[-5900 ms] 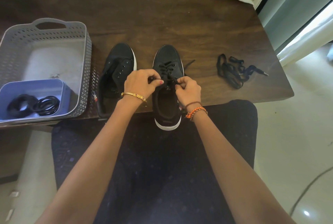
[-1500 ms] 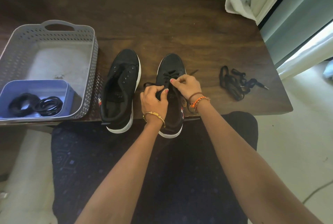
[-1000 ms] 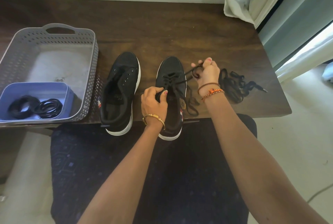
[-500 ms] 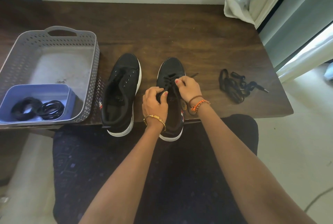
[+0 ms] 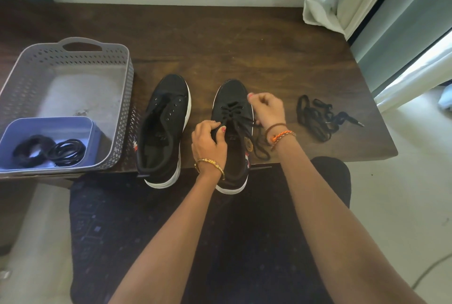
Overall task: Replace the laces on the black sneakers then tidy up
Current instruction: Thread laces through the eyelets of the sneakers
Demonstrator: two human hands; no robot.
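Head view: right sneaker (image 5: 232, 108) (toe pointing away from the person) on the bench (image 5: 244, 47), its heel overhanging the near edge. Left hand (image 5: 209, 143) grips the tongue area; right hand (image 5: 267, 110), just right of the sneaker, pinches the lace (image 5: 259, 143). Unlaced sneaker (image 5: 163, 127) sits left of it; spare laces (image 5: 318, 118) lie farther right, nearer the right hand.

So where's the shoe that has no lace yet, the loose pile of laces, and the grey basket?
unlaced sneaker (image 5: 168, 108): head view, on its bare eyelet area.
loose black laces (image 5: 318, 120): head view, middle of the pile.
grey basket (image 5: 128, 78): head view, on its right wall.
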